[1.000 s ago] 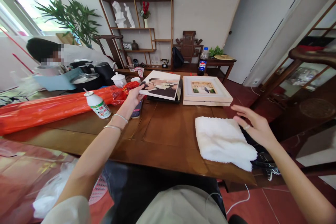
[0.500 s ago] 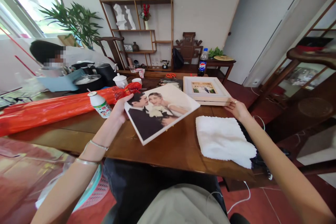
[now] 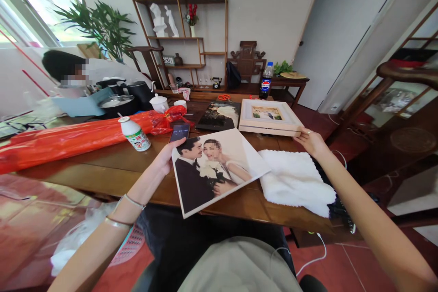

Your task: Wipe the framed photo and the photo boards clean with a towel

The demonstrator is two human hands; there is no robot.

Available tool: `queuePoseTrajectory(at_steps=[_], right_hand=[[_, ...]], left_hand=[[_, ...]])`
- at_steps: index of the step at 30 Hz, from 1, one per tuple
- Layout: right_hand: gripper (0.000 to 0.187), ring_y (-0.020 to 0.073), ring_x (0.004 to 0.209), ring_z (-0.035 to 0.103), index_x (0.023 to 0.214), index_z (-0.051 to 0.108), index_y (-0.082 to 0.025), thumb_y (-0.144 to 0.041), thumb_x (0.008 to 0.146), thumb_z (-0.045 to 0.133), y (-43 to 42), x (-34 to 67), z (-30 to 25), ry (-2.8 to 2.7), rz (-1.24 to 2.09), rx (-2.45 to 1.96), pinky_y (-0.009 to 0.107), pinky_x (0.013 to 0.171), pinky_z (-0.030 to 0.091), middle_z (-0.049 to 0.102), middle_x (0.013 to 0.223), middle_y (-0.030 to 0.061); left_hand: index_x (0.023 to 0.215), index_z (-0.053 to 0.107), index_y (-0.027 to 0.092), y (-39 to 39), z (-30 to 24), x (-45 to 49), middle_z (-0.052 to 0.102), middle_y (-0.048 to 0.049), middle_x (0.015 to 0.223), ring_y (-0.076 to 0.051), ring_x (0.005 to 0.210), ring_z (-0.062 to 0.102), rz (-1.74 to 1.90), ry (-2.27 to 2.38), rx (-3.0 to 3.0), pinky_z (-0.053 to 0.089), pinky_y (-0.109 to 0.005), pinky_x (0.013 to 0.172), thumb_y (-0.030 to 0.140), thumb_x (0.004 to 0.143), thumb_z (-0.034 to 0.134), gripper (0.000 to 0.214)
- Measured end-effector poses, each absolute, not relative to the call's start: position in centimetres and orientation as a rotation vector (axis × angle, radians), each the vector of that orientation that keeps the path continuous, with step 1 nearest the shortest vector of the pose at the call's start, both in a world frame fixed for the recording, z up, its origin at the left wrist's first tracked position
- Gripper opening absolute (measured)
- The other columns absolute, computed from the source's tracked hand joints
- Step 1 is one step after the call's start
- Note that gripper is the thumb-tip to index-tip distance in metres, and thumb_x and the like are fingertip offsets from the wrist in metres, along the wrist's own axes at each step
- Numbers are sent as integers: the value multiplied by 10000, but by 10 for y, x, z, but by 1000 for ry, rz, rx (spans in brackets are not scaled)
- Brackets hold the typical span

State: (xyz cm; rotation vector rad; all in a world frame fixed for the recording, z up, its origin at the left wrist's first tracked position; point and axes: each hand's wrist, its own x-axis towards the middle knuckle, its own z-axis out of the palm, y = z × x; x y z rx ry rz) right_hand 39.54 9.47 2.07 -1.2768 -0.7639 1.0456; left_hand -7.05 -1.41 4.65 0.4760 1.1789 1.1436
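- Left hand (image 3: pixel 168 156) pinches wedding-photo panel (image 3: pixel 214 171) by its edge.
- Right hand (image 3: pixel 310 140) pinches framed photo's (image 3: pixel 268 115) corner.
- Phone (image 3: pixel 179 132) reads "00:07:40".
- Pepsi bottle (image 3: pixel 266 83) stands behind.

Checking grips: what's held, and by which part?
Left hand holds a photo by its upper left corner; right hand touches the picture frame at its near right corner, grip unclear.

Left fingers (image 3: pixel 179 142) holding photo panel (image 3: pixel 212 174), right fingers (image 3: pixel 302 131) touching frame (image 3: pixel 267 115)
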Motion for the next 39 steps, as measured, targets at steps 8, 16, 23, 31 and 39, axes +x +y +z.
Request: queuePoseTrajectory(at_steps=[8, 16, 23, 31, 39], right_hand=[[421, 249, 1244, 463, 1202, 565, -252, -392, 806, 600, -2, 370, 56, -1694, 611, -1208, 438, 1070, 338, 533, 1327, 52], [718, 274, 1292, 415, 1393, 416, -241, -104, 703, 564, -95, 342, 34, -2613, -83, -1185, 470, 1067, 347, 470, 1403, 72], [455, 261, 852, 676, 1183, 565, -223, -115, 747, 495, -99, 390, 30, -2191, -556, -1259, 363, 742, 530, 692, 1047, 82], [685, 263, 933, 659, 1375, 415, -232, -110, 715, 551, -120, 369, 34, -1958, -732, -1251, 340, 819, 517, 649, 1173, 80], [180, 188, 864, 663, 824, 604, -224, -75, 801, 506, -112, 319, 27, -2305, -548, -994, 320, 704, 554, 527, 1346, 86]], left_hand=[[1002, 651, 46, 5, 33, -74, 728, -137, 737, -259, 596, 701, 1110, 1144, 441, 589, -363, 591, 215, 804, 607, 264], [1011, 653, 47, 13, 33, -74, 727, -136, 730, -266, 584, 696, 1070, 1135, 479, 585, -391, 609, 236, 815, 587, 280], [1023, 667, 64, 15, 41, -57, 733, -130, 733, -253, 597, 700, 1002, 1099, 504, 581, -355, 604, 241, 828, 560, 285], [1010, 674, 40, 33, 41, -15, 734, -140, 751, -246, 601, 696, 801, 1105, 608, 567, -343, 635, 263, 836, 558, 306], [989, 673, 101, 45, 37, -4, 709, -80, 663, -201, 511, 646, 791, 1185, 770, 531, -305, 571, 268, 784, 654, 265]])
